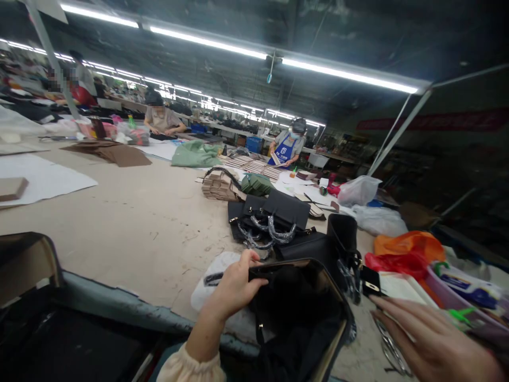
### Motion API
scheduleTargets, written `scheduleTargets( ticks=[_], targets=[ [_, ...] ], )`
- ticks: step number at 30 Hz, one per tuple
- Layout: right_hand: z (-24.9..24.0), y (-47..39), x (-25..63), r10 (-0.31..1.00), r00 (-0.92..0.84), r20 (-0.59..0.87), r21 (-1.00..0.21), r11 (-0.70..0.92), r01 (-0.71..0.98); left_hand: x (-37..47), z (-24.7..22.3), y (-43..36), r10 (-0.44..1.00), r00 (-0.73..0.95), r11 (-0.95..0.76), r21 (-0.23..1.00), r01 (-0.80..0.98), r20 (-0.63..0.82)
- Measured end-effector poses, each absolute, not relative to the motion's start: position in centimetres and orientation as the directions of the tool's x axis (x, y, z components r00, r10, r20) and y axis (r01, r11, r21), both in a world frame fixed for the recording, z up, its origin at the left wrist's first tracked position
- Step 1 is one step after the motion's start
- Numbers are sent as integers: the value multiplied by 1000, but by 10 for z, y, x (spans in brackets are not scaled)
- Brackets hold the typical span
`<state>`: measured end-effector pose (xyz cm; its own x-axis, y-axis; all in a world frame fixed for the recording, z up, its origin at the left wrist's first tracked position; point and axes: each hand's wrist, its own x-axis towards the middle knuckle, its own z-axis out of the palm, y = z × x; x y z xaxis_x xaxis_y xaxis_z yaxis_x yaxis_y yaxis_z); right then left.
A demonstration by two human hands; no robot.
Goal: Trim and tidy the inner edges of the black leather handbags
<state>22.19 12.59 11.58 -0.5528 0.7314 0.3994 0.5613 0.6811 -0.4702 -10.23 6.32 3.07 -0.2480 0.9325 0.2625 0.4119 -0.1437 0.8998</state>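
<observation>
Overhead tube lights [207,42] clip to white; ceiling [338,32] and right background [453,164] dim. Tabletop [119,223] fairly evenly lit, soft shadows. Inside of black bag [302,297] near-black, detail lost. Right hand [441,334] motion-blurred. Wide-angle stretch at edges; distant workstations [246,124] soft.

Counter [131,223], far side: green cloth [195,154] heaped; person [287,144] in blue apron [283,153] behind rows of striped panels [258,167]. Left: brown sheets [115,153] in loose pile, white paper [55,183] with brown block [11,188] on top. Right: orange bag [409,244] touching red bag [397,262], purple basket [441,289] just beside. Translucent plastic bags [360,190] farther back. Tube lights [207,42] overhead, lit.
</observation>
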Motion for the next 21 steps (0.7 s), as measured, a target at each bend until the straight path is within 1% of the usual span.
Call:
scheduleTargets(
  ticks=[1, 2, 3, 4, 6, 7, 9, 11, 14, 19, 21],
  targets=[
    [114, 127, 216, 690, -577, 437, -383, 724, 574, -102, 29, 65, 932, -247, -151, 902, 404, 266],
    [113, 127, 207, 640, -629, 441, -306, 766, 565, -102, 28, 66, 930, -251, -154, 904, 398, 269],
    [113, 125, 196, 582, -684, 440, -250, 811, 529, -101, 26, 67, 928, -258, -153, 905, 397, 270],
    [114, 124, 183, 547, -716, 433, -222, 835, 504, -101, 24, 68, 925, -267, -149, 905, 398, 270],
    [115, 123, 153, 466, -779, 419, -196, 884, 424, -101, 20, 68, 922, -282, -140, 907, 398, 266],
    [116, 124, 137, 423, -820, 385, -200, 906, 373, -102, 19, 67, 923, -283, -137, 909, 394, 261],
    [114, 130, 108, 308, -886, 348, -189, 948, 255, -103, 18, 67, 931, -268, -139, 918, 371, 249],
    [111, 136, 86, 242, -919, 311, -185, 964, 192, -103, 18, 65, 938, -250, -146, 927, 344, 240],
    [105, 142, 70, 236, -936, 260, -162, 967, 198, -102, 19, 65, 939, -243, -150, 926, 346, 243],
    [97, 145, 67, 284, -940, 190, -74, 959, 275, -100, 18, 64, 929, -256, -148, 902, 404, 267],
    [95, 146, 68, 311, -935, 172, -67, 950, 303, -101, 17, 63, 929, -254, -148, 898, 414, 271]
  ],
)
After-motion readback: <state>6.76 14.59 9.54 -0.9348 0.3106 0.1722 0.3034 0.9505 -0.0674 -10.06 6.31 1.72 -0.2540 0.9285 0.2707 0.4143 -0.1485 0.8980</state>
